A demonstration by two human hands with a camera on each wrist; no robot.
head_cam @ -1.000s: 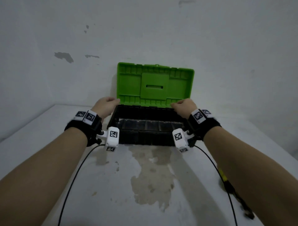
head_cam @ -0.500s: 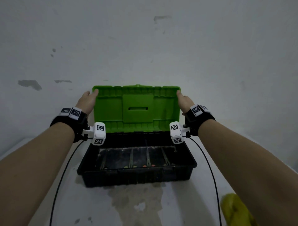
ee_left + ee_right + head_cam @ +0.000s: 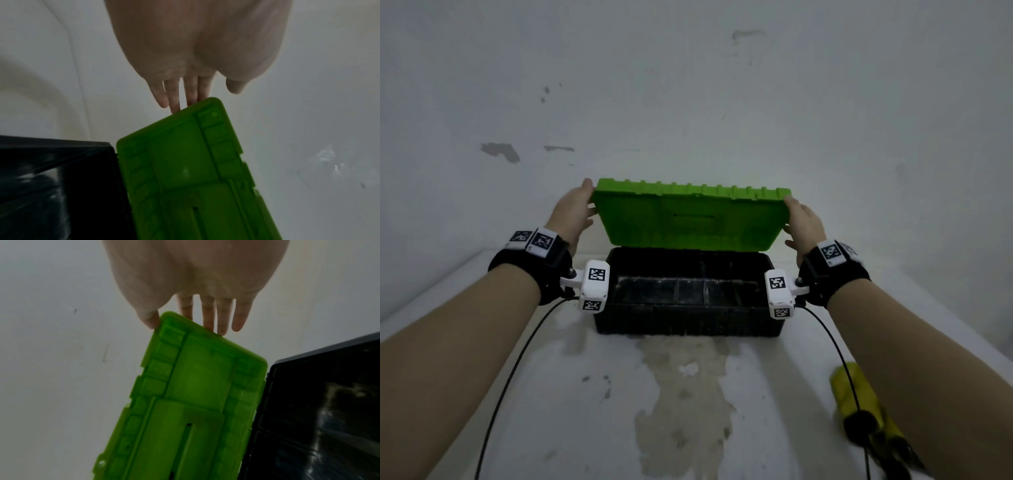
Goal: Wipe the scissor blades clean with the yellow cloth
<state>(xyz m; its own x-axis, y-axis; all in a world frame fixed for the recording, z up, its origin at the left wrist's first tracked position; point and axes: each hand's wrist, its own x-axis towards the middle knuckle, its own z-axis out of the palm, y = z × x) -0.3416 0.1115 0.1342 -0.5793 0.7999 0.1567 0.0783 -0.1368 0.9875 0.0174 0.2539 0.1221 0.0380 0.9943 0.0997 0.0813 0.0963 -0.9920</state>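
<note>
Currently, by label:
Left hand [image 3: 573,214]: touching the lid [image 3: 688,219] at its left end, fingers straight, gripping nothing.
Right hand [image 3: 804,222]: pressing straight fingers on the lid's right end.
Lid: tilting half-raised over the black box [image 3: 688,318].
Cloth [image 3: 854,394]: lying on the worktop [image 3: 585,411], near right, under the right forearm.
Scissors: impossible to make out.

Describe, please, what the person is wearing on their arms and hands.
Both forearms and hands are bare. The left hand and right hand each have a black wrist strap carrying white blocks printed with black-and-white square markers, plus a white camera housing trailing a thin black cable.
</note>
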